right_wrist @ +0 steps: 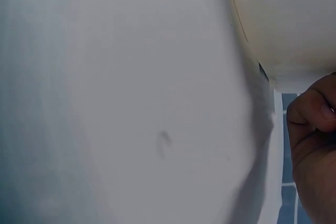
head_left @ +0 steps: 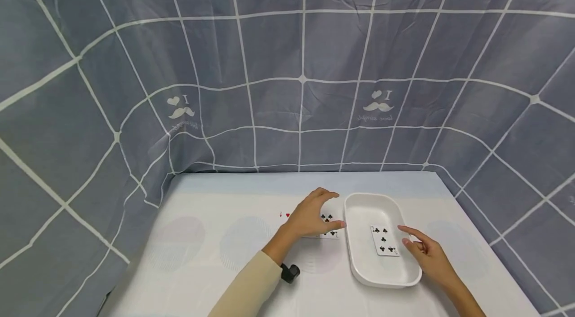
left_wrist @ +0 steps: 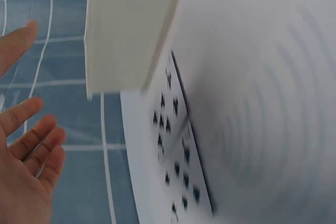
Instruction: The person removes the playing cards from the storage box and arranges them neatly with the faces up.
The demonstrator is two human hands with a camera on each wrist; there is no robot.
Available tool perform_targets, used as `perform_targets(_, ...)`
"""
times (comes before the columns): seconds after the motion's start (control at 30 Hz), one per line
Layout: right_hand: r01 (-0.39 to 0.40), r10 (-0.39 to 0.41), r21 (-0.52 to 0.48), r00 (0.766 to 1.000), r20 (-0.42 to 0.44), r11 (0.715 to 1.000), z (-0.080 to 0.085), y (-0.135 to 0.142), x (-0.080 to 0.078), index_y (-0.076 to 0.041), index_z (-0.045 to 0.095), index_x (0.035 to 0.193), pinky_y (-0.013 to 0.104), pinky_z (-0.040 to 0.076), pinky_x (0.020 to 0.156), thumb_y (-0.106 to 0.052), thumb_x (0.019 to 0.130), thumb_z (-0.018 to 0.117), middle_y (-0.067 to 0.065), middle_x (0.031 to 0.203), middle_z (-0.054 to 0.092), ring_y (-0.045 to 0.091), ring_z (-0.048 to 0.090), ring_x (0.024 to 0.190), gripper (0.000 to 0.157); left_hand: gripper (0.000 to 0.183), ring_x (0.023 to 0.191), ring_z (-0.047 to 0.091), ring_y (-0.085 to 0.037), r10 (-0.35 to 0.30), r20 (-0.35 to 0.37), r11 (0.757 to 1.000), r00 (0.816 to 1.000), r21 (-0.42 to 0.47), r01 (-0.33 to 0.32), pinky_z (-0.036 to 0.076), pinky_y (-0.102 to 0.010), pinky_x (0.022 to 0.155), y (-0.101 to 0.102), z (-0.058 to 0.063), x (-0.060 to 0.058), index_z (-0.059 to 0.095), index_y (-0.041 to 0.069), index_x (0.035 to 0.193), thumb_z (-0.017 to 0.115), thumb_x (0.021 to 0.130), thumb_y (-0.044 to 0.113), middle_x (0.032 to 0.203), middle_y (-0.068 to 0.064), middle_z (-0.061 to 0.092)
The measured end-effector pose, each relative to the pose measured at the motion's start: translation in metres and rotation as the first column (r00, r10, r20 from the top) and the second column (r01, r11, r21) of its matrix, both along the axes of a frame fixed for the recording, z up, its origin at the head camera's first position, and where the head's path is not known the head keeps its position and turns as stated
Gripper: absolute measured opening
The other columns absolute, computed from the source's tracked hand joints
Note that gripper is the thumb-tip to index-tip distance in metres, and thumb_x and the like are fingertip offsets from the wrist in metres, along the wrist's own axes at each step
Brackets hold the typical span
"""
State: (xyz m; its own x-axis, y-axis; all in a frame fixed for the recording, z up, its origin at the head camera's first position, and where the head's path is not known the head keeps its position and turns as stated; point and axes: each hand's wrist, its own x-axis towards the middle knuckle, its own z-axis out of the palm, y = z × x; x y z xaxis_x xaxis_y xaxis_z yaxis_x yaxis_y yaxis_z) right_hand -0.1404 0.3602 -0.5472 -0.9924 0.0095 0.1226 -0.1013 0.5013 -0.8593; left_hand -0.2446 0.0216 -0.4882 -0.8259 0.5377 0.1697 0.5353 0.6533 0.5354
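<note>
My left hand (head_left: pixel 311 217) is over the table, fingers and thumb spread apart, with nothing held. Beneath and beside it lie playing cards: a clubs card (head_left: pixel 330 234) and, partly hidden by the hand, a card with a red heart (head_left: pixel 287 215). The left wrist view shows club cards (left_wrist: pixel 185 166) next to the wall of the white tray (left_wrist: pixel 131 30). Inside that tray lies a single card with club pips (head_left: pixel 385 241). My right hand (head_left: pixel 429 256) hovers at the tray's right rim, index finger and thumb extended, the other fingers loosely bent, holding nothing.
The white table (head_left: pixel 197 267) has pale circle patterns. A grey curtain (head_left: pixel 269 57) with white grid lines hangs behind and at both sides. A black wrist strap (head_left: pixel 289 273) sits at the left wrist, by a beige sleeve (head_left: pixel 251 284).
</note>
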Motion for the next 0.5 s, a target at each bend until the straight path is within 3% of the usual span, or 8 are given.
perform_targets(0.23,-0.036,0.038,-0.098,0.999,0.012,0.995,-0.003,0.001,-0.002,0.001,0.056,0.141,0.028,0.046,0.040,-0.016,0.105,0.059,-0.008,0.057,0.046,0.002,0.047,0.045,0.039,0.079,0.130,0.057,-0.012,-0.112,-0.028,0.990,0.993,-0.093,0.109,0.051,-0.032,0.106,0.052,-0.006,-0.001,0.052,0.031,0.150,0.072,0.084,0.069,0.143,0.008,0.054)
perform_targets(0.37,-0.033,0.038,-0.110,0.998,0.044,0.993,-0.004,0.002,-0.001,0.001,0.053,0.144,0.032,0.053,0.046,-0.017,0.106,0.058,0.006,0.059,0.060,0.011,0.060,0.049,0.042,0.083,0.126,0.059,-0.010,-0.167,-0.061,0.974,0.984,-0.167,0.155,0.051,-0.027,0.103,0.074,-0.011,0.001,0.051,0.030,0.151,0.073,0.082,0.070,0.142,0.008,0.055)
perform_targets(0.5,-0.032,0.040,-0.116,0.997,0.067,0.993,-0.002,0.002,0.000,0.001,0.050,0.146,0.035,0.057,0.050,-0.018,0.107,0.057,0.015,0.064,0.065,0.017,0.065,0.053,0.044,0.088,0.124,0.060,-0.009,-0.207,-0.115,0.947,0.972,-0.273,0.169,0.051,-0.023,0.101,0.093,-0.013,0.002,0.050,0.028,0.153,0.073,0.080,0.072,0.142,0.006,0.056)
